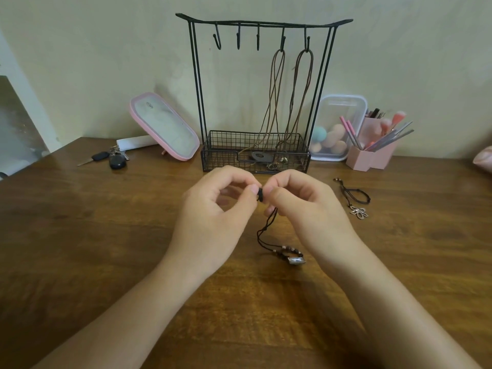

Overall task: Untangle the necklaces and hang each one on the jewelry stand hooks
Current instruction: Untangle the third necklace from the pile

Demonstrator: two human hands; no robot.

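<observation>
A black-cord necklace (pixel 266 230) with beads and a silver pendant hangs from between my hands above the wooden table (pixel 106 235). My left hand (pixel 215 209) and my right hand (pixel 306 206) both pinch its knotted top end, thumbs and forefingers meeting at the middle. Its pendant rests on the table below. The black wire jewelry stand (pixel 263 22) stands behind, with two brown-cord necklaces (pixel 277 97) on its two right hooks. The three left hooks are bare. Another black-cord necklace with a flower pendant (pixel 358 203) lies on the table to the right.
A pink-framed mirror (pixel 165 126) leans left of the stand, with keys (pixel 111 158) beside it. A clear box of makeup sponges (pixel 338 129) and a pink brush holder (pixel 372 153) stand at the right. The stand's wire basket (pixel 255 155) holds the hung pendants.
</observation>
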